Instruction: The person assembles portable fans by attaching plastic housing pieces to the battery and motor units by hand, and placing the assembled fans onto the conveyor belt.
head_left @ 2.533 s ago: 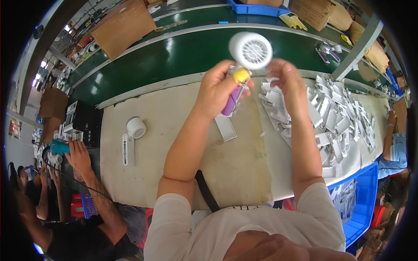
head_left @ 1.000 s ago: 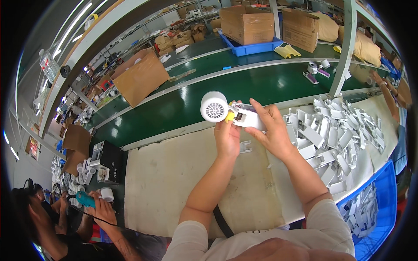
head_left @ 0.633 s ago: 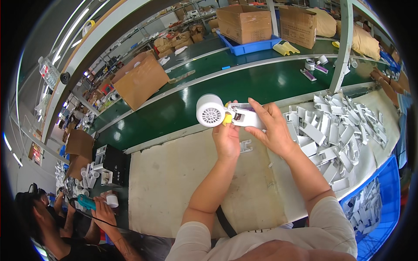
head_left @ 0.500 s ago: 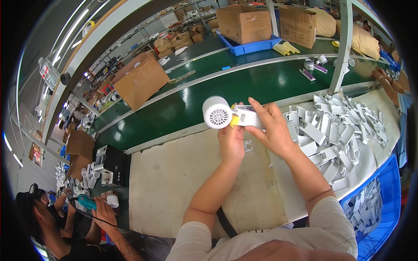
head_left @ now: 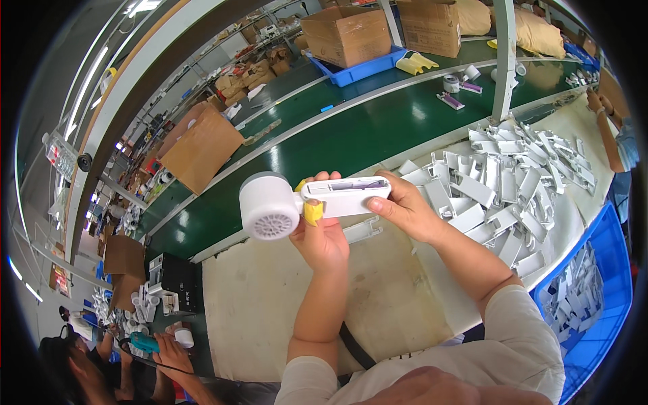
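Note:
A white hair dryer (head_left: 264, 199) with a round head and a grille is held up over the worktable, its handle pointing right. The long side of the handle lies uncovered, and a dark strip shows inside. My left hand (head_left: 324, 244) grips it where handle and head meet, with yellow wrapping at the thumb and a fingertip. The handle's far end is pinched between the thumb and fingers of my right hand (head_left: 413, 214). Behind my hands a white plastic handle cover (head_left: 362, 231) lies on the table. To the right spreads a pile of similar white covers (head_left: 476, 189).
A blue bin (head_left: 611, 283) of white parts stands at lower right. Beyond the table runs a green conveyor (head_left: 297, 152) with a cardboard box (head_left: 202, 148) and purple-and-white parts (head_left: 450, 101). A metal post (head_left: 503, 61) rises there. At lower left a co-worker holds a teal tool (head_left: 143, 342).
Both hands have brought the hair dryer left and closer. Its handle has turned so the uncovered side shows more. The view has shifted, and the loose cover behind shows more.

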Motion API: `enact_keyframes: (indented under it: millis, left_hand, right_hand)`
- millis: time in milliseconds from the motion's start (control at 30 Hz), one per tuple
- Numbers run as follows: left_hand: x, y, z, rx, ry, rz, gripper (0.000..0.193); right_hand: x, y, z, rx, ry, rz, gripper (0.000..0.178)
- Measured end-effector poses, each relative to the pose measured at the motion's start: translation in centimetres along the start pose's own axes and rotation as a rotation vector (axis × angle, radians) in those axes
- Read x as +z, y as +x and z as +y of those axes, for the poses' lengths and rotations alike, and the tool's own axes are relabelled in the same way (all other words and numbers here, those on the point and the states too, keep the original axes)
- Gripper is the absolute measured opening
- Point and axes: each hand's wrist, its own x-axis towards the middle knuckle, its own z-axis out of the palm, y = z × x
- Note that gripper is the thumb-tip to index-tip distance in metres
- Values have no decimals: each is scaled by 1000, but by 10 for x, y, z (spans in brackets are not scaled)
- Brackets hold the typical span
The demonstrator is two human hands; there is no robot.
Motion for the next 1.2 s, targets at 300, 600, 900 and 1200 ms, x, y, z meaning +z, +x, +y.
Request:
enact_keyframes:
  millis: [300,600,900,1200]
  left_hand:
    - [16,-24,38,-45,-23,-285,34]
    - [-72,31,31,-466,1169,-340,25]
    - [-287,14,144,-525,2419,-68,23]
    - [-218,-5,110,-129,2160,-296,35]
  right_hand:
    - [-7,-11,-29,-709,-351,34,37]
    - [3,-15,3,171,-863,-409,46]
    - [-108,48,62,248,-1213,-315,27]
    - [-253,119,177,815,-1530,168,30]
